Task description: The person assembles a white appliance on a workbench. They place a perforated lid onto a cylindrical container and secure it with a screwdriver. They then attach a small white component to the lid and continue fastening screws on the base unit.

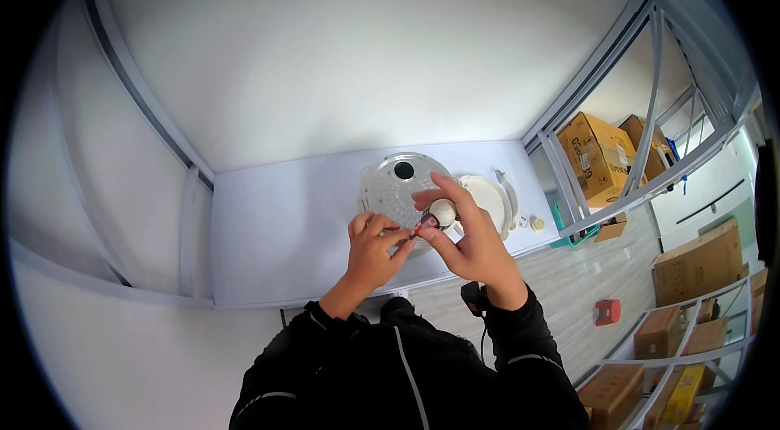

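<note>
White tabletop (pixel 276 227): right hand (pixel 471 243) fingers clamp small round white knob (pixel 443 212); left hand (pixel 372 251) fingers pinch its edge.

White table (pixel 276 219) with round lids (pixel 390 186).

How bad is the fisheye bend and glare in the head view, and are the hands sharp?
Head view: strong bend, frame bars curve toward the black rim. Lighting soft and even, no harsh glare on the white table. Left hand and right hand are fairly sharp; the small round part between them is too small for detail.
</note>
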Demonstrator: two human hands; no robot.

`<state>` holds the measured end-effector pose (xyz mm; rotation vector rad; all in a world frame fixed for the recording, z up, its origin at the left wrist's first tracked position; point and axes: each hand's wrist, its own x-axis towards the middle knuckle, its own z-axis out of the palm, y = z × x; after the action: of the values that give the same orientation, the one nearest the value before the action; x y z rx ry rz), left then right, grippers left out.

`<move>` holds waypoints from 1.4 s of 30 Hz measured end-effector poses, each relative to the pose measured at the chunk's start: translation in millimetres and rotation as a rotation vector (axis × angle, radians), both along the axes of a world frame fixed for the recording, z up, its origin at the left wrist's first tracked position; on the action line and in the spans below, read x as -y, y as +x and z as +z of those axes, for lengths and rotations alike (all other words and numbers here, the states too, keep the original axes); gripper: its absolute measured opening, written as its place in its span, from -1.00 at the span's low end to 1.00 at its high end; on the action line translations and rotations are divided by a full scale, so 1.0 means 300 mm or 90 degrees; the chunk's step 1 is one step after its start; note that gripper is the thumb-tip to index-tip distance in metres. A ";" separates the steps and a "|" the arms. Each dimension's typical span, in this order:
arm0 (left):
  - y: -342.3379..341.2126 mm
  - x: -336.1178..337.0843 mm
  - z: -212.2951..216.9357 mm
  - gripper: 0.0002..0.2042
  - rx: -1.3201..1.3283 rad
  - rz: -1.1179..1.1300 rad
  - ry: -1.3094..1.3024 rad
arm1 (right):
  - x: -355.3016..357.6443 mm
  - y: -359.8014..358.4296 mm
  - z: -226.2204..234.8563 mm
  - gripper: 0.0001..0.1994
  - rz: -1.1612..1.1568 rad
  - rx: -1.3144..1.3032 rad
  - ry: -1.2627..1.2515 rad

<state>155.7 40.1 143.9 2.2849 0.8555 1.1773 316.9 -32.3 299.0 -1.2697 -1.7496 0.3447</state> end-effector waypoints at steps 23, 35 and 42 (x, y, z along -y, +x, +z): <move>0.002 0.003 0.002 -0.87 0.024 -0.007 -0.028 | 0.051 0.010 -0.065 -0.52 -0.142 -0.044 0.222; -0.044 -0.024 0.043 -0.73 0.067 -0.017 0.007 | 0.116 0.157 -0.098 -0.50 -0.174 -0.211 0.224; -0.097 -0.062 0.040 -0.73 -0.055 0.000 0.037 | 0.119 0.287 -0.125 -0.54 -0.166 -0.172 0.065</move>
<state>126.6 58.7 156.1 2.3987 0.8619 1.1243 403.0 -68.0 261.5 -1.2940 -1.3408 0.2596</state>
